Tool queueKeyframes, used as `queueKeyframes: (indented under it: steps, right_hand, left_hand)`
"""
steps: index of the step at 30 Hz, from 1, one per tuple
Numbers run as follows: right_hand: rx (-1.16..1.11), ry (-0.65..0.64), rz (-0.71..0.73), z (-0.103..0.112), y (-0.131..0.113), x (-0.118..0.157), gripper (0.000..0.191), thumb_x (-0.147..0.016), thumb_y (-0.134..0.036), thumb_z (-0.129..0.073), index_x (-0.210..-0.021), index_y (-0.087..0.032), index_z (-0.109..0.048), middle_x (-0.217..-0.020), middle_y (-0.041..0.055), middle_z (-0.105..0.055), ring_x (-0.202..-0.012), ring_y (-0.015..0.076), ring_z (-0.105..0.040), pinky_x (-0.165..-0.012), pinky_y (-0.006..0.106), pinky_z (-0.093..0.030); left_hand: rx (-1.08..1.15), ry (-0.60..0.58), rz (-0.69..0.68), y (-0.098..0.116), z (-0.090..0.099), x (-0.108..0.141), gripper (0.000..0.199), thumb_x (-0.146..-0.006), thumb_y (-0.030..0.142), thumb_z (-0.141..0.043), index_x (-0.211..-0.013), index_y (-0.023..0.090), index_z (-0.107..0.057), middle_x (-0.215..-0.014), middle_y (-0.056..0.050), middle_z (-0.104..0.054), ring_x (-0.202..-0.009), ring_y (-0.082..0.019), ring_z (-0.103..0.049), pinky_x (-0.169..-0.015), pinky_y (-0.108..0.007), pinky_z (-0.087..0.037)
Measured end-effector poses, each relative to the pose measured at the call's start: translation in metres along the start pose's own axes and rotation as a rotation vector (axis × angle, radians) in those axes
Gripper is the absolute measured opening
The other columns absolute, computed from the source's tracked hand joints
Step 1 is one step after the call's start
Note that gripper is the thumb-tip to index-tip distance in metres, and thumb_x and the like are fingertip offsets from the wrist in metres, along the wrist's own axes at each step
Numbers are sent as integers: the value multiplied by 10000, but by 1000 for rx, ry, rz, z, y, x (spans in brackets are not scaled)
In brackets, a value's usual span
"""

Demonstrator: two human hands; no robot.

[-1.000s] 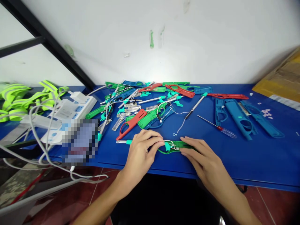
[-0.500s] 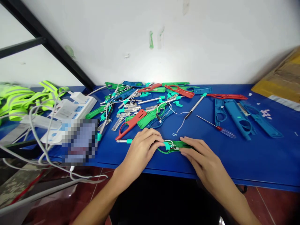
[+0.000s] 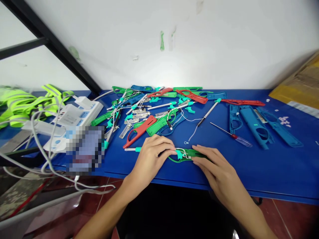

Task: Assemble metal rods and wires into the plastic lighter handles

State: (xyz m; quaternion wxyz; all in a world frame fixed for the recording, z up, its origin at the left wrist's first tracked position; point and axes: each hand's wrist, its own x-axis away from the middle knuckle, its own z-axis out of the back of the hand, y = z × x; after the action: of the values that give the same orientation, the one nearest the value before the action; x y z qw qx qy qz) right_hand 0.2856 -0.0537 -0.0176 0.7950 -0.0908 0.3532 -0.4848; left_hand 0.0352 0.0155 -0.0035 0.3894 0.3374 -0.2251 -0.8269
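A green lighter casing (image 3: 191,153) lies near the front of the blue table, with white wires and a teal trigger (image 3: 179,154) in its middle. My left hand (image 3: 156,154) is closed over its left part, thumb and fingers pinching beside the trigger. From under that hand a metal lighter tube (image 3: 130,149) with a teal collar sticks out to the left. My right hand (image 3: 215,164) grips the casing's right end between thumb and fingers. Palms and fingers hide much of the casing.
Loose lighter parts, such as a red casing half (image 3: 141,130), pile up behind my hands. A screwdriver (image 3: 233,135) and blue casings (image 3: 255,126) lie to the right, before a cardboard box (image 3: 299,81). A power strip (image 3: 74,116) with cables and a blurred phone (image 3: 87,149) are left.
The whole view has shifted very slightly. Both hands keep the same hold on the green lighter casing, and no part has visibly moved on the table.
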Motion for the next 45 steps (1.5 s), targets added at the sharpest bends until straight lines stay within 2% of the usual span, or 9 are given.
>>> queueKeyframes:
  steps: [5,11,18,24,29,33,39,42,45]
  right_hand:
    - [-12,3,-10,1,0,0,249,-1098,-124,-589,-1187,-257,-780,-1404,82,-770,-1284,269,-728,-1021,470,-680]
    - [-1,-2,0,2,0,-1,236,-1095,-135,-601,-1200,-254,-775,-1399,77,-773,-1270,258,-733,-1030,451,-678]
    - [7,10,5,5,-3,-4,236,-1098,-159,-592,-1181,-259,-789,-1369,76,-792,-1242,270,-757,-1013,459,-691]
    - [29,-34,-34,2,-3,0,229,-1106,-182,-598,-1274,-268,-727,-1432,78,-752,-1324,271,-710,-1102,482,-650]
    - [132,-157,-1,2,-3,3,639,-1073,-39,-495,-1638,-338,-513,-1667,110,-565,-1504,289,-575,-1177,562,-589]
    - [218,-240,94,4,-2,2,946,-937,111,-386,-1712,-430,-421,-1740,117,-473,-1575,319,-504,-1185,626,-560]
    - [253,-281,106,2,2,3,1027,-872,129,-411,-1732,-433,-384,-1745,131,-465,-1574,339,-505,-1182,658,-548]
    - [274,-284,113,3,2,2,1010,-882,119,-417,-1729,-431,-391,-1760,112,-453,-1580,323,-499,-1191,636,-546]
    - [281,-305,174,6,1,-1,977,-911,96,-402,-1765,-372,-317,-1774,86,-455,-1624,284,-446,-1249,602,-496]
  left_hand:
    - [-31,27,-67,0,0,2,146,-1092,261,-701,-1011,248,-821,-1056,-29,-828,-971,-219,-713,-904,-410,-516]
    - [-226,19,-188,6,6,13,175,-1106,144,-646,-1205,213,-773,-1237,-60,-813,-1044,-230,-705,-924,-422,-501]
    - [-311,-181,-134,12,20,24,378,-1089,380,-696,-1442,244,-677,-1511,-110,-708,-1316,-323,-649,-1060,-519,-521]
    - [-283,-129,-151,6,16,24,301,-1111,275,-651,-1406,224,-681,-1466,-112,-727,-1268,-293,-664,-1042,-489,-536]
    - [-288,-117,-172,6,14,25,321,-1099,263,-672,-1415,206,-657,-1439,-95,-750,-1268,-295,-668,-1081,-487,-508]
    - [-291,-93,-142,9,13,27,403,-1108,266,-663,-1494,180,-590,-1354,-102,-788,-1250,-289,-685,-1090,-476,-493]
    - [-196,-36,-67,3,20,31,450,-1090,321,-704,-1509,204,-593,-1399,-91,-769,-1281,-270,-686,-1119,-473,-487]
    - [-192,55,-69,-7,27,33,233,-1103,260,-683,-1333,235,-715,-1358,-60,-782,-1217,-252,-701,-1082,-461,-498]
    - [-161,58,-95,-16,31,32,146,-1107,202,-666,-1195,252,-771,-1266,-29,-804,-1125,-226,-705,-1007,-426,-511]
